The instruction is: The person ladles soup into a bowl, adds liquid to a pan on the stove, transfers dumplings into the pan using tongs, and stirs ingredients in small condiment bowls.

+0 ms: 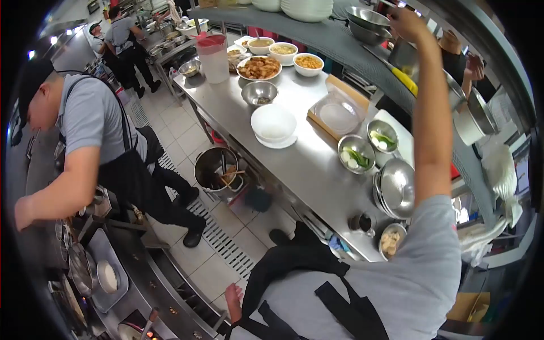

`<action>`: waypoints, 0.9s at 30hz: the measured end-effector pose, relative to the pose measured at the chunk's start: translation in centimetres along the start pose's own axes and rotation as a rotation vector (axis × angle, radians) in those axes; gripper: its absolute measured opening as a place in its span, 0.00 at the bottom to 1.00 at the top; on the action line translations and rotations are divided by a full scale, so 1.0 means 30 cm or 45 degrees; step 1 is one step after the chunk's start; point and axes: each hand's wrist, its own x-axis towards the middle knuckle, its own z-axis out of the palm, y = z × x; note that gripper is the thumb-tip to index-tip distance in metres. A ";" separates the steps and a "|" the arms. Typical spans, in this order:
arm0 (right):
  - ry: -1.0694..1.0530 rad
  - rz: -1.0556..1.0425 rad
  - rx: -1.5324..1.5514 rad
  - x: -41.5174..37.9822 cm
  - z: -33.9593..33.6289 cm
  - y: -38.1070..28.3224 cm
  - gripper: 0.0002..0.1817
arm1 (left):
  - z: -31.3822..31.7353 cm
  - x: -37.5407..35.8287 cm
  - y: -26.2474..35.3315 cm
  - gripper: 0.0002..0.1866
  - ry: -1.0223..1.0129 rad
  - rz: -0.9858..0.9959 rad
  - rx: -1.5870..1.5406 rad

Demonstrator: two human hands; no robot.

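My right arm reaches up to the shelf at the upper right, where the fingers of my right hand (pixel 406 24) are bent at the rim of stacked metal bowls (pixel 368 18). Low in the view hangs my left hand (pixel 233 296), loosely spread with nothing in it, beside my black apron. The steel counter (pixel 317 153) lies below the shelf. On it are two metal bowls with green and white pieces (pixel 356 156), a stack of empty metal bowls (pixel 396 187), white bowls (pixel 273 123) and a box with clear round lids (pixel 338 110).
A person (pixel 99 119) in a black cap works at the stove (pixel 141 283) on the left. Two people stand at the far upper left; another person's hand (pixel 474 67) shows behind the shelf. A large pot (pixel 218 169) sits on the tiled floor beside the counter.
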 end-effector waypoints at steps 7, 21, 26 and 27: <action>-1.239 -0.048 0.410 -0.326 0.646 -0.891 0.22 | -0.074 -0.162 -0.296 0.14 -0.140 0.261 0.862; -2.121 -0.971 0.308 -1.267 1.374 -1.406 0.15 | 0.025 -0.292 -0.294 0.21 0.402 0.103 0.316; -1.404 -1.899 0.672 -1.518 1.799 -1.136 0.12 | 0.085 -0.587 -0.169 0.22 0.666 -0.302 -0.264; -1.620 -1.713 0.614 -1.523 1.792 -1.167 0.12 | 0.142 -0.614 -0.206 0.23 0.818 -0.318 -0.347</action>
